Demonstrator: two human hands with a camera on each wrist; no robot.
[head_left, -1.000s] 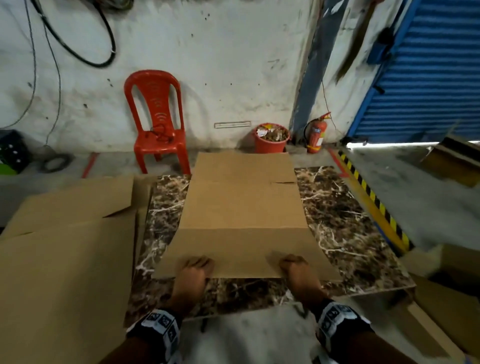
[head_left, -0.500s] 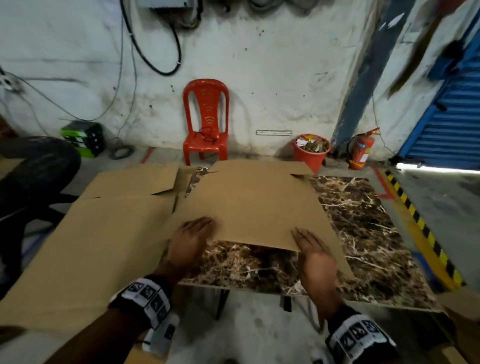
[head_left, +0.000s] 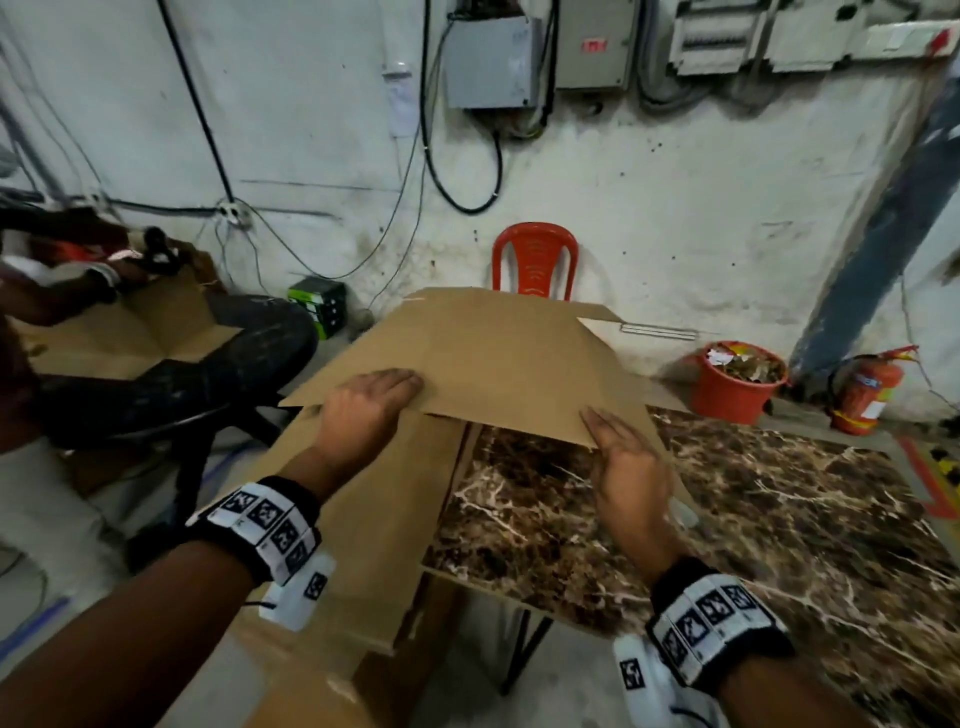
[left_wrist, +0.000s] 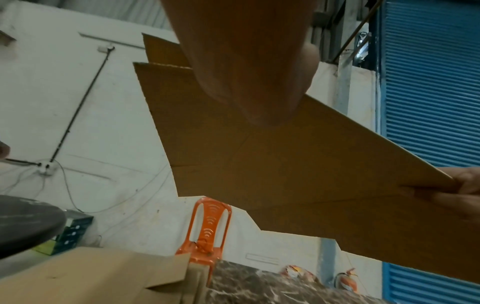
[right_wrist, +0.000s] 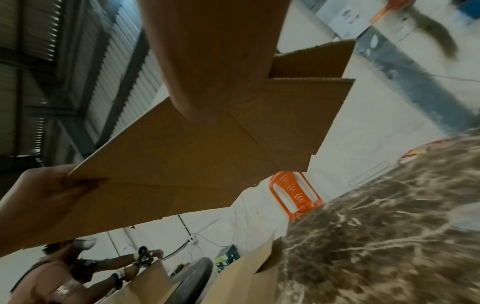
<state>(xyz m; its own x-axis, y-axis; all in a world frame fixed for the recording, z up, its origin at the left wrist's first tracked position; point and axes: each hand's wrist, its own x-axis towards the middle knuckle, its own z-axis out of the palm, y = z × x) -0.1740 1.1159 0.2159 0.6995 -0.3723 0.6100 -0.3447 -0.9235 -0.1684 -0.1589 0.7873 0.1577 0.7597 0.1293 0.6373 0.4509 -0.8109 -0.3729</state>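
Flat brown cardboard sheet (head_left: 488, 358), lifted, tilted

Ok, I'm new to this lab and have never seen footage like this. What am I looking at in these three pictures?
There is no machine here. A person works with bare hands and is filmed from the head and from both wrists. The head view looks forward and down. In it the left hand and right hand pinch the near edge of a flat cardboard sheet, held up over a marble table. More cardboard lies at the table's left. The two wrist views look along each hand, so they mostly show the sheet's underside. By the wall stand a red chair, a bucket and an extinguisher.
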